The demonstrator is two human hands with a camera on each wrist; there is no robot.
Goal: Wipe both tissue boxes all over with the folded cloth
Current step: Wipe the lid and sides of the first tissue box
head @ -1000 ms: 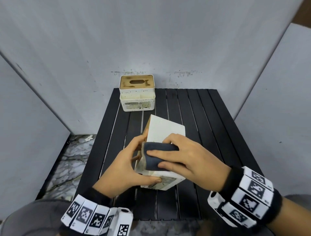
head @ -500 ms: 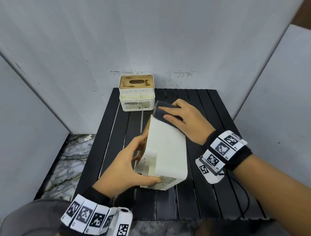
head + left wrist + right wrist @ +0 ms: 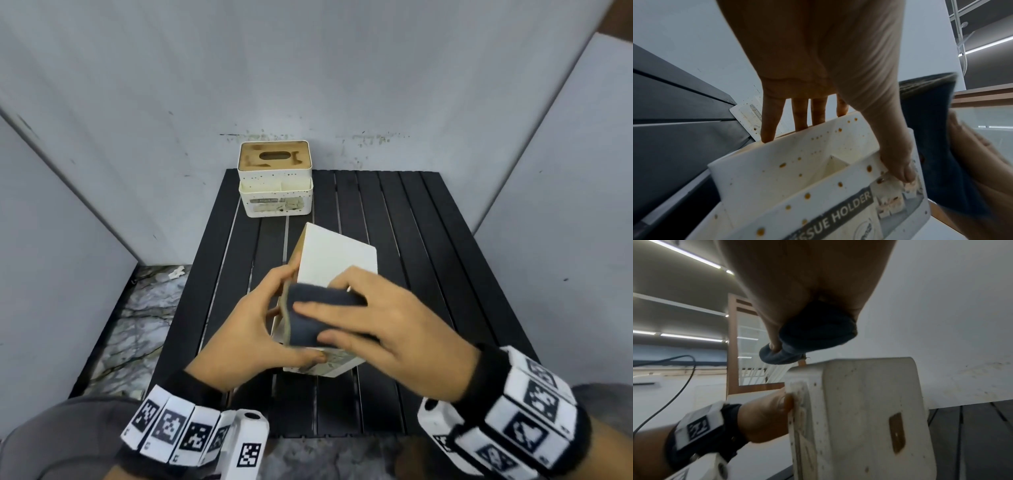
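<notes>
A white tissue box (image 3: 337, 260) lies tipped on its side in the middle of the black slatted table (image 3: 428, 240). My left hand (image 3: 250, 325) grips its near left end, thumb on the labelled face (image 3: 906, 175), fingers (image 3: 768, 123) over the far edge. The box is speckled with brown spots (image 3: 760, 178). My right hand (image 3: 380, 315) holds the folded dark blue cloth (image 3: 315, 315) against the near end of the box's upper face. In the right wrist view the cloth (image 3: 818, 332) is pinched under my palm just above the box (image 3: 863, 410). A second white tissue box (image 3: 275, 183) with a wooden lid stands upright at the table's far left.
Grey panels wall the table on the back, left and right. A marbled floor (image 3: 137, 318) shows past the table's left edge. Bare slats lie to the right of the tipped box and between the two boxes.
My right hand has drawn the cloth back from the far end of the box's upper face to its near end. The left hand and the box have stayed put.
</notes>
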